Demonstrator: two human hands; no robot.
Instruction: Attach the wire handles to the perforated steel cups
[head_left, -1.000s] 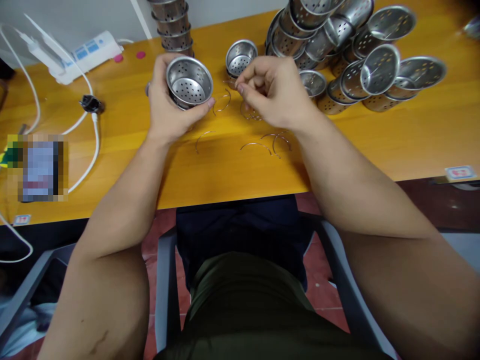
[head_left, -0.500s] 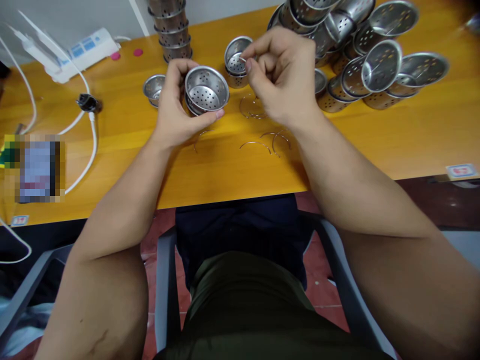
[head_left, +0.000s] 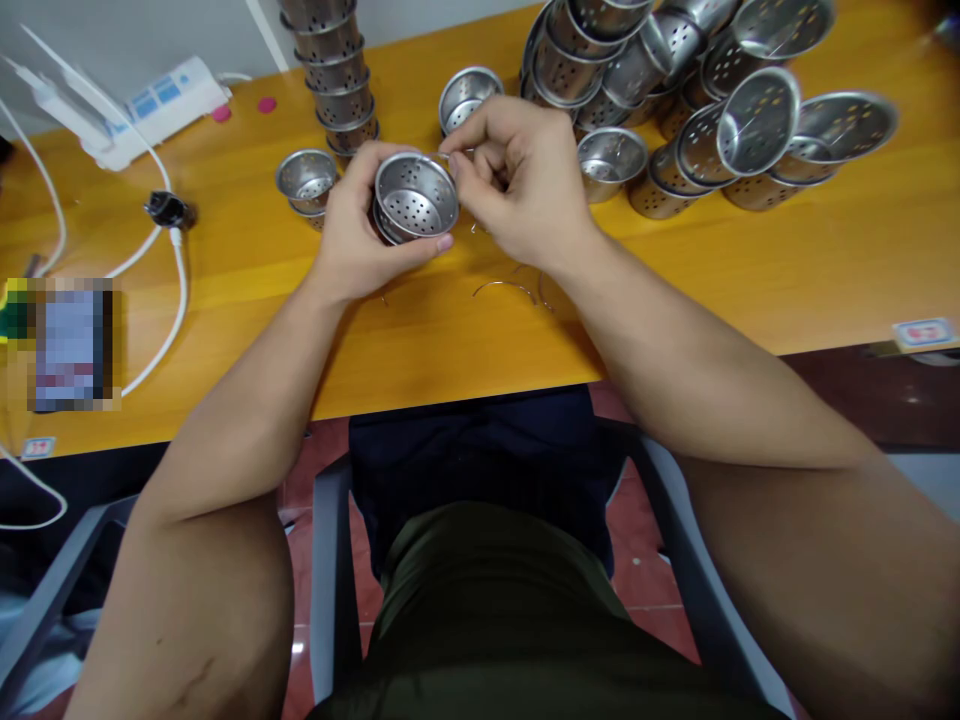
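Observation:
My left hand (head_left: 358,225) is wrapped around a perforated metal cup (head_left: 416,200), tilted so that its holed inside faces me. At the cup's right rim, my right hand (head_left: 517,175) pinches a thin piece of wire (head_left: 444,156) between thumb and forefinger; most of the wire is hidden by the fingers. Several curved wires lie on the table below my hands, one of them a shallow arc (head_left: 504,284). Behind my right hand stands another perforated cup (head_left: 466,98), and a further small cup (head_left: 307,178) is left of my left hand.
A tall stack of perforated cups (head_left: 337,80) rises at the back. Many more cups (head_left: 701,140) are piled at the right on the wooden table (head_left: 720,270). On the left are a white power strip (head_left: 161,110), cables with a black plug (head_left: 169,209) and a blurred-out device (head_left: 71,345).
My right hand has moved left and slightly down, bringing the wire to the cup's rim. The cup in my left hand has lowered slightly in view.

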